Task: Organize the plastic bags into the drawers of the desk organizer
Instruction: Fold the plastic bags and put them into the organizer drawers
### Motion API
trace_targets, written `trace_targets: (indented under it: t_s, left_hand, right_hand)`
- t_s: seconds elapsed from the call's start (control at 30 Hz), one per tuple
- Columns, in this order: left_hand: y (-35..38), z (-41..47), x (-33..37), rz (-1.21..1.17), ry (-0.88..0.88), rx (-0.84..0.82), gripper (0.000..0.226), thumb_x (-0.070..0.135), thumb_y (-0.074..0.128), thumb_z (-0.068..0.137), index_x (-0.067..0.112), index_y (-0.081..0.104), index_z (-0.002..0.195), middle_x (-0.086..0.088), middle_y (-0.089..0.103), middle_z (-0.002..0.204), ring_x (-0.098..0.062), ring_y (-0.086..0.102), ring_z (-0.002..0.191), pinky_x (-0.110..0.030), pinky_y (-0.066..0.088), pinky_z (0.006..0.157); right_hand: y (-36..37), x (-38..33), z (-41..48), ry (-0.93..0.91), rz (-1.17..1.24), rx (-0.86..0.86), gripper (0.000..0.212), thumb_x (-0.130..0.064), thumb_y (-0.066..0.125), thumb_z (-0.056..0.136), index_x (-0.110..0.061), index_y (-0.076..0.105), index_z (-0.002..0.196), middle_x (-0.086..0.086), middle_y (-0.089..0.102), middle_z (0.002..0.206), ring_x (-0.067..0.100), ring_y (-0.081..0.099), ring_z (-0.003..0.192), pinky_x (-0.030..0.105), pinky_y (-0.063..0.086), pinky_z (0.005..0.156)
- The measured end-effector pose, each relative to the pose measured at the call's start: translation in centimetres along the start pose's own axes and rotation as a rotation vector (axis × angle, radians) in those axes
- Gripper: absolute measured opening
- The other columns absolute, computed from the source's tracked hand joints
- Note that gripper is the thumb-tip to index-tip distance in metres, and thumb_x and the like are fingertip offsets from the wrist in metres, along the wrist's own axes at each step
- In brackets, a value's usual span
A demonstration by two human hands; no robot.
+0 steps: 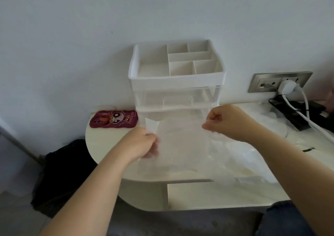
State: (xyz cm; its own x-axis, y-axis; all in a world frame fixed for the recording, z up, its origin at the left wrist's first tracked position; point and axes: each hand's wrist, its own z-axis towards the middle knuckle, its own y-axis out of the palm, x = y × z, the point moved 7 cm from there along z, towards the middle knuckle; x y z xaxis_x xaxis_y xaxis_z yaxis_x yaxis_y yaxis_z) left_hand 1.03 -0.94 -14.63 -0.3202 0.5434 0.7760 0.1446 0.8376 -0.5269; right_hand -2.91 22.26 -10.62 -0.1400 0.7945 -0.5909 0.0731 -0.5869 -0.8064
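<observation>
A white desk organizer (176,76) with a divided top tray and clear drawers (177,98) stands against the wall on the desk. In front of it I hold a clear plastic bag (180,143) stretched flat above the desk. My left hand (142,143) pinches the bag's left handle. My right hand (226,121) grips its right handle with curled fingers. More clear plastic bags (253,156) lie piled on the desk to the right, partly under the held bag.
A maroon cartoon phone case (113,119) lies left of the organizer. A wall socket (278,82) with a white plug and cables (307,116) sits at the right. The white desk (101,145) has a rounded left edge. A dark bag (61,172) lies on the floor.
</observation>
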Motion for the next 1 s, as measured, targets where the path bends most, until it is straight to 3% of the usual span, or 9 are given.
trace_targets:
  t_s: [0.17, 0.27, 0.33, 0.5, 0.67, 0.73, 0.8, 0.9, 1.0]
  left_hand:
    - [0.3, 1.0, 0.2, 0.513, 0.131, 0.201, 0.026, 0.029, 0.044, 0.095, 0.017, 0.067, 0.091, 0.002, 0.069, 0.090, -0.020, 0.064, 0.085, -0.036, 0.052, 0.079]
    - [0.4, 1.2, 0.6, 0.657, 0.145, 0.303, 0.028, 0.032, 0.041, 0.095, 0.021, 0.053, 0.072, 0.004, 0.061, 0.079, -0.020, 0.058, 0.075, -0.028, 0.043, 0.062]
    - [0.6, 1.3, 0.8, 0.704, 0.159, 0.350, 0.033, 0.030, 0.041, 0.095, 0.020, 0.041, 0.064, 0.004, 0.051, 0.070, -0.020, 0.052, 0.067, -0.026, 0.030, 0.052]
    - [0.8, 1.3, 1.2, 0.795, 0.189, 0.387, 0.034, 0.022, 0.038, 0.094, 0.020, 0.032, 0.061, 0.004, 0.042, 0.064, -0.020, 0.044, 0.061, -0.028, 0.026, 0.052]
    - [1.2, 1.0, 1.4, 0.830, 0.226, 0.414, 0.023, 0.025, 0.044, 0.094, 0.020, 0.039, 0.072, 0.004, 0.047, 0.073, -0.021, 0.045, 0.064, -0.030, 0.028, 0.058]
    - [0.8, 0.7, 1.7, 0.780, 0.233, 0.417, 0.011, 0.028, 0.050, 0.094, 0.018, 0.048, 0.093, 0.000, 0.056, 0.093, -0.023, 0.056, 0.077, -0.030, 0.033, 0.061]
    - [-0.1, 0.3, 2.1, 0.746, 0.243, 0.465, 0.027, 0.028, 0.056, 0.092, 0.015, 0.045, 0.113, -0.003, 0.052, 0.108, -0.024, 0.058, 0.090, -0.030, 0.038, 0.064]
    - [-0.1, -1.1, 4.1, 0.692, 0.417, 0.557, 0.021, 0.017, 0.057, 0.090, 0.016, 0.046, 0.108, 0.000, 0.047, 0.106, -0.021, 0.056, 0.088, -0.031, 0.042, 0.065]
    - [3.5, -0.7, 4.4, 0.659, 0.499, 0.309, 0.011, 0.015, 0.055, 0.091, 0.020, 0.058, 0.101, 0.004, 0.051, 0.103, -0.017, 0.057, 0.089, -0.030, 0.046, 0.074]
  right_hand:
    - [0.2, -1.6, -0.5, -0.139, -0.383, 0.271, 0.014, -0.034, 0.066, 0.084, -0.026, 0.065, 0.095, -0.010, 0.066, 0.093, 0.017, 0.057, 0.088, 0.027, 0.038, 0.073]
    - [0.3, -4.2, -1.9, -0.375, -0.344, 0.391, 0.018, -0.027, 0.071, 0.081, -0.020, 0.070, 0.098, -0.006, 0.066, 0.095, 0.019, 0.057, 0.091, 0.030, 0.042, 0.077]
    - [2.2, -5.0, -2.4, -0.403, -0.257, 0.213, 0.011, -0.028, 0.063, 0.086, -0.026, 0.071, 0.094, -0.010, 0.067, 0.094, 0.014, 0.060, 0.089, 0.027, 0.046, 0.073]
    - [8.5, -2.2, -2.2, -0.234, -0.428, -0.278, 0.037, -0.031, 0.038, 0.100, -0.025, 0.049, 0.135, -0.006, 0.043, 0.143, 0.017, 0.040, 0.130, 0.034, 0.037, 0.105]
    - [9.9, -1.6, -1.0, -0.197, -0.413, -0.402, 0.049, -0.037, 0.038, 0.099, -0.029, 0.029, 0.147, -0.007, 0.012, 0.159, 0.018, 0.017, 0.143, 0.038, 0.022, 0.114]
    - [10.3, -1.7, -0.9, -0.200, -0.391, -0.446, 0.050, -0.038, 0.042, 0.098, -0.030, 0.029, 0.147, -0.007, 0.010, 0.159, 0.019, 0.016, 0.144, 0.038, 0.021, 0.115]
    - [10.5, -1.7, -0.7, -0.195, -0.375, -0.461, 0.052, -0.039, 0.044, 0.097, -0.031, 0.030, 0.146, -0.007, 0.010, 0.159, 0.018, 0.016, 0.144, 0.039, 0.020, 0.115]
    - [10.6, -1.6, -0.5, -0.170, -0.353, -0.478, 0.053, -0.041, 0.049, 0.094, -0.032, 0.033, 0.144, -0.007, 0.014, 0.158, 0.018, 0.017, 0.143, 0.040, 0.021, 0.115]
    - [10.6, -1.9, -0.5, -0.175, -0.354, -0.481, 0.052, -0.040, 0.052, 0.092, -0.031, 0.038, 0.141, -0.005, 0.028, 0.153, 0.020, 0.026, 0.138, 0.040, 0.027, 0.111]
